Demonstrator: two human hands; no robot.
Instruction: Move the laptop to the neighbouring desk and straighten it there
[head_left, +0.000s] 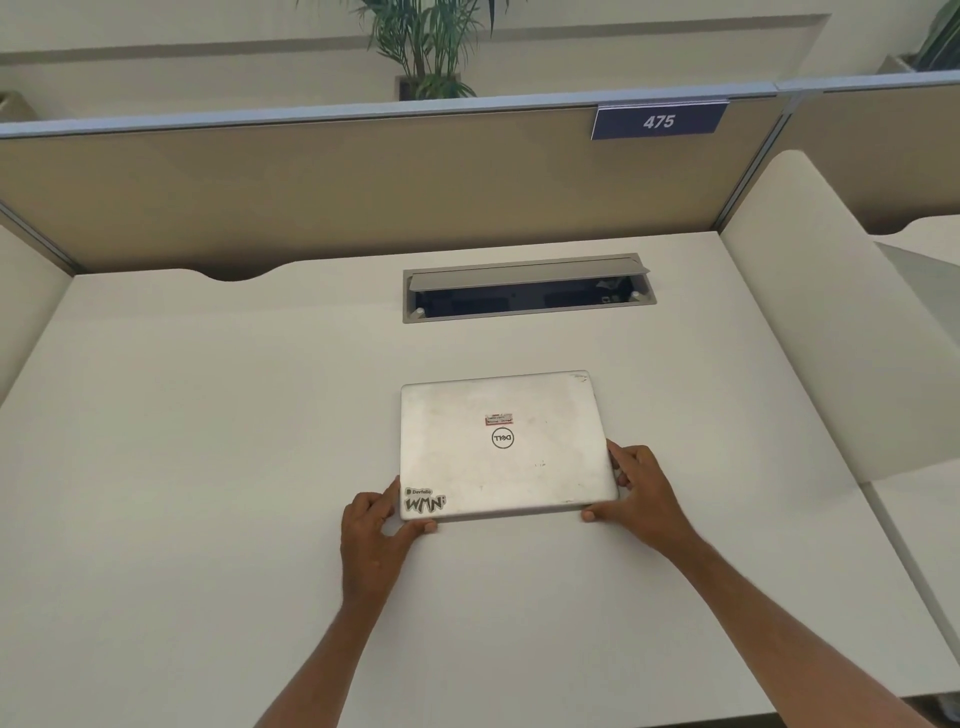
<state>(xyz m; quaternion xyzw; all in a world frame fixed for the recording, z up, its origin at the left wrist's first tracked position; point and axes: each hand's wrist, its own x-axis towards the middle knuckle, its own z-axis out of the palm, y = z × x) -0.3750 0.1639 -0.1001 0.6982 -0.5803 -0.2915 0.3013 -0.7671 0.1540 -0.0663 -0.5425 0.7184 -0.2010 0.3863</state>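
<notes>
On the desk, the closed laptop (lid down) lies flat; left hand and right hand each clasp a near corner.

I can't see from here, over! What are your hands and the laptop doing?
Left hand and right hand grip the near corners of the laptop. Laptop shut, flat on white desk, slightly skewed. Nothing in the way; open cable hatch behind.

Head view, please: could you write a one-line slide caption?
Both hands, left hand and right hand, grip the closed laptop flat on desk 475.
</notes>
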